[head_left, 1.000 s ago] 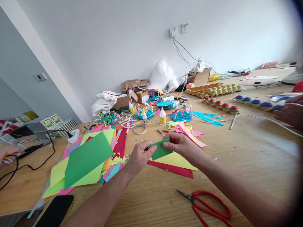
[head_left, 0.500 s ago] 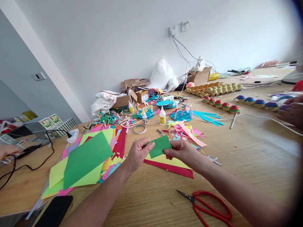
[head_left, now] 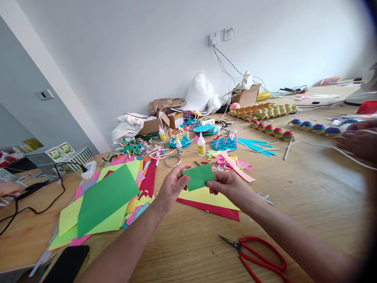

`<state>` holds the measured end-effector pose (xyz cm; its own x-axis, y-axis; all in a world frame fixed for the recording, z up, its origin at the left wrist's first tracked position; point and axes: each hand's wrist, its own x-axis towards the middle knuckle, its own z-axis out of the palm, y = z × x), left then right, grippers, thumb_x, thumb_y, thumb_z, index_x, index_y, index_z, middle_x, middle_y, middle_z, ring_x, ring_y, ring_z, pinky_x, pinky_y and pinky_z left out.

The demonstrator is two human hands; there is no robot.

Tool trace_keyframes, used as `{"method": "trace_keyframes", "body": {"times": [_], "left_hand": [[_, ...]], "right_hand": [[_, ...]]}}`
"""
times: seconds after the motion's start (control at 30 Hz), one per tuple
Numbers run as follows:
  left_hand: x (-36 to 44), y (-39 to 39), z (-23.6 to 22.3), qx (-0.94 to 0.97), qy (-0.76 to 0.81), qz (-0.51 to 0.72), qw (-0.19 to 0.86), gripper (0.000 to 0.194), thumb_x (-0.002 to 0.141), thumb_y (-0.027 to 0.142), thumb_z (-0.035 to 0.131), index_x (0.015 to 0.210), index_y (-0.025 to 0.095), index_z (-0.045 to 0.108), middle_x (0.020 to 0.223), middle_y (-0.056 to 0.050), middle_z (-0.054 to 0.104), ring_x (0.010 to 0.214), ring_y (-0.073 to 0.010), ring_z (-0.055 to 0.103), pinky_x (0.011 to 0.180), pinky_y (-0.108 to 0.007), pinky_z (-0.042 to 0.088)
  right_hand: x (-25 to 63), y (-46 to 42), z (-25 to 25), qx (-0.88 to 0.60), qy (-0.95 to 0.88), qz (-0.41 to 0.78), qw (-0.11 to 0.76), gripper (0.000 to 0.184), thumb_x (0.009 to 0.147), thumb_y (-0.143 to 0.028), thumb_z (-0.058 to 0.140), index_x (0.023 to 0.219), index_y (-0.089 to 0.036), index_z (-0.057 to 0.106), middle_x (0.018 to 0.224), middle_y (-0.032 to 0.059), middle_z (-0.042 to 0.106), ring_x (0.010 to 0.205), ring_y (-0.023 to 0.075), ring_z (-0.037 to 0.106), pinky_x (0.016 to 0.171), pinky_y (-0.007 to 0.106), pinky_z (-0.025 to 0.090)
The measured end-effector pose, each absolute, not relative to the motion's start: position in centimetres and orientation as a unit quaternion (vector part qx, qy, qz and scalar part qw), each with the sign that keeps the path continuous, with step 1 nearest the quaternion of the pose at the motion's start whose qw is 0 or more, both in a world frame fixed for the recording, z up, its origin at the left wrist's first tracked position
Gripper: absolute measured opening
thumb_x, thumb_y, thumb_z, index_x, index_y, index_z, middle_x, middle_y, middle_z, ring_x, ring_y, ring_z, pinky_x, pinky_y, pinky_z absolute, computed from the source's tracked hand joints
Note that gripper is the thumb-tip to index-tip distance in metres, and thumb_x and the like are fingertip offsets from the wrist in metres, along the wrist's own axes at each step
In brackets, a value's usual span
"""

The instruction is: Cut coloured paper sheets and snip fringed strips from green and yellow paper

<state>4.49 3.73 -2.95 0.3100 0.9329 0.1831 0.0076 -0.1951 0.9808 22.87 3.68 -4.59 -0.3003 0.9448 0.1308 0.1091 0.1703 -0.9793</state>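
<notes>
Okay, hands: both bare hands are busy with the same bit of paper. The left hand (head_left: pixel 174 184) pinches its left edge, thumb in front, while the right hand (head_left: pixel 226 183) has the lower right corner between thumb and fingers.
Green piece: that's the small green piece (head_left: pixel 199 177), up between the hands, face toward the camera, edges tipped only a little.
What just changed: a second ago both thumbs were closer to its top edge and it hung down below them. Now the grips have slid out to the two sides, so most of the face is uncovered. I'd call this handling rather than cutting, since neither hand has a tool.
Under the hands: a yellow sheet (head_left: pixel 213 199) lying over a red sheet (head_left: pixel 216 211), both on the table (head_left: pixel 171 247).
Scissors: the red-handled scissors (head_left: pixel 240 248) lie nearer the person, blades slightly parted by the look of it, touched by nobody.
Left side: a paper pile (head_left: pixel 108 200) topped with a big green sheet, and a black phone (head_left: pixel 66 263) near the table edge.
Behind: colourful scraps (head_left: pixel 225 160), a glue bottle (head_left: pixel 201 145) standing upright, and a ring of tape (head_left: pixel 173 165).
Farther out: blue strips (head_left: pixel 259 146), egg cartons (head_left: pixel 263 112), and another person's hand (head_left: pixel 361 138) at far right, grip too blurry to tell.
</notes>
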Motion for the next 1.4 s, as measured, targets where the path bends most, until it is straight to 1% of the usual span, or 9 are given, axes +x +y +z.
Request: {"method": "trace_keyframes", "body": {"times": [0.07,0.17,0.27,0.47,0.63,0.83,1.03,1.23,1.4], "left_hand": [[4.9,3.6,-3.6,0.604,0.344,0.439,0.569,0.039,0.064,0.048,0.062,0.085,0.016,0.053,0.07,0.0,0.051,0.062,-0.0112,0.045,0.055,-0.021,0.036],[5.4,3.3,-4.4,0.608,0.358,0.419,0.571,0.025,0.066,0.036,0.063,0.068,0.015,0.052,0.056,0.004,0.046,0.053,-0.0078,0.039,0.052,-0.02,0.033],[5.4,3.2,-4.8,0.614,0.378,0.434,0.541,0.028,0.068,0.033,0.062,0.053,0.014,0.046,0.05,0.005,0.042,0.05,-0.0064,0.035,0.051,-0.019,0.029],[4.3,3.1,-4.8,0.576,0.406,0.474,0.528,0.03,0.064,0.033,0.065,0.049,0.015,0.047,0.051,0.005,0.047,0.052,-0.0074,0.04,0.054,-0.02,0.032],[6.1,1.6,-4.5,0.59,0.393,0.423,0.565,0.019,0.064,0.034,0.066,0.064,0.015,0.06,0.061,0.002,0.058,0.063,-0.0134,0.051,0.062,-0.024,0.04],[7.2,0.0,-4.5,0.66,0.339,0.388,0.548,0.024,0.069,0.035,0.06,0.083,0.015,0.066,0.078,-0.003,0.064,0.078,-0.0185,0.056,0.074,-0.029,0.043],[6.2,-0.4,-5.0,0.681,0.333,0.383,0.527,0.019,0.072,0.03,0.058,0.082,0.016,0.065,0.085,-0.004,0.063,0.082,-0.0188,0.055,0.08,-0.03,0.04],[3.4,0.4,-4.4,0.668,0.439,0.412,0.437,0.024,0.068,0.032,0.06,0.053,0.016,0.051,0.055,0.003,0.045,0.056,-0.0104,0.041,0.056,-0.021,0.035],[2.0,0.8,-3.9,0.605,0.439,0.432,0.505,0.025,0.067,0.04,0.061,0.068,0.016,0.053,0.061,0.002,0.049,0.058,-0.01,0.044,0.055,-0.021,0.036]], "right_hand": [[22.6,3.6,-4.3,-0.414,-0.636,0.493,0.426,0.025,0.065,-0.041,0.061,0.057,-0.019,0.054,0.05,-0.0027,0.054,0.048,0.0103,0.047,0.05,0.024,0.038],[22.1,3.3,-3.9,-0.422,-0.636,0.491,0.419,0.027,0.063,-0.042,0.062,0.055,-0.019,0.052,0.05,-0.002,0.054,0.047,0.0108,0.048,0.049,0.024,0.039],[22.6,2.2,-3.9,-0.449,-0.643,0.463,0.413,0.026,0.068,-0.04,0.057,0.055,-0.019,0.052,0.052,-0.0005,0.056,0.051,0.0123,0.05,0.051,0.025,0.039],[26.3,-1.6,-4.6,-0.564,-0.709,0.223,0.359,0.025,0.078,-0.034,0.046,0.059,-0.02,0.056,0.054,0.001,0.057,0.052,0.0143,0.049,0.049,0.027,0.036],[25.8,-2.0,-4.0,-0.54,-0.685,0.324,0.367,0.022,0.071,-0.037,0.058,0.085,-0.02,0.059,0.075,0.0032,0.062,0.06,0.0152,0.054,0.052,0.026,0.042],[23.4,-1.1,-4.6,-0.359,-0.647,0.535,0.407,0.025,0.069,-0.043,0.06,0.078,-0.019,0.064,0.073,0.0,0.063,0.073,0.0168,0.057,0.069,0.028,0.045],[23.4,-1.8,-4.5,-0.439,-0.692,0.438,0.369,0.017,0.074,-0.031,0.056,0.073,-0.017,0.065,0.065,-0.0003,0.06,0.061,0.0139,0.051,0.058,0.024,0.041],[24.0,-0.8,-3.7,-0.467,-0.688,0.386,0.399,0.016,0.073,-0.031,0.054,0.066,-0.018,0.062,0.057,-0.002,0.054,0.055,0.0128,0.047,0.05,0.022,0.037],[23.7,0.1,-3.4,-0.458,-0.672,0.413,0.41,0.015,0.07,-0.032,0.055,0.064,-0.02,0.059,0.054,-0.0022,0.051,0.053,0.0127,0.046,0.049,0.022,0.037]]}}
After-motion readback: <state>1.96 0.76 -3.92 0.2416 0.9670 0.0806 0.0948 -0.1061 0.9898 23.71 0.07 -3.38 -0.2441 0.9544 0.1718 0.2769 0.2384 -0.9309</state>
